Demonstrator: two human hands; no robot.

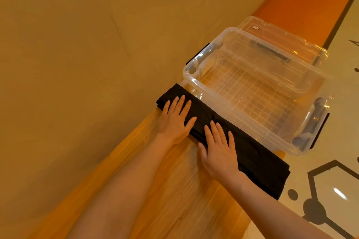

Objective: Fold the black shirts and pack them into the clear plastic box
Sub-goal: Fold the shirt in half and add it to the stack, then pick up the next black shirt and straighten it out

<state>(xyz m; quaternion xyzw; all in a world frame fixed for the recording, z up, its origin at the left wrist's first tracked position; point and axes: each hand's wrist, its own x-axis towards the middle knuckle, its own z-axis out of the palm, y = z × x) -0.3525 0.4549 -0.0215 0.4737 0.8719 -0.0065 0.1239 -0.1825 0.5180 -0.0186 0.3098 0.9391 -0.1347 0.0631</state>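
While both hands lay flat on the cloth, the widest thing in view was the wooden table (174, 200), a narrow plank-grained top running from the near edge toward the far right, with a plain tan wall along its left side and a pale floor with black hexagon lines (330, 180) on the right. Next in size came one clear plastic box (194, 81), standing open on the far part of the table with a grid-ribbed bottom showing through and nothing inside it — its right end reached past the table edge. Two dark handles showed, one at the far left end and one at the near right end. Behind it leaned one clear lid (272, 29), bearing a small label near its far edge, too small to read. One black shirt (258, 161) lay folded into a long narrow strip just near of the box, touching its near wall, and its right end hung beyond the table edge. The left hand (174, 120) pressed the strip's left part, fingers straight and slightly spread. The right hand (219, 151) pressed the middle, fingers likewise straight, thumb out to the left.
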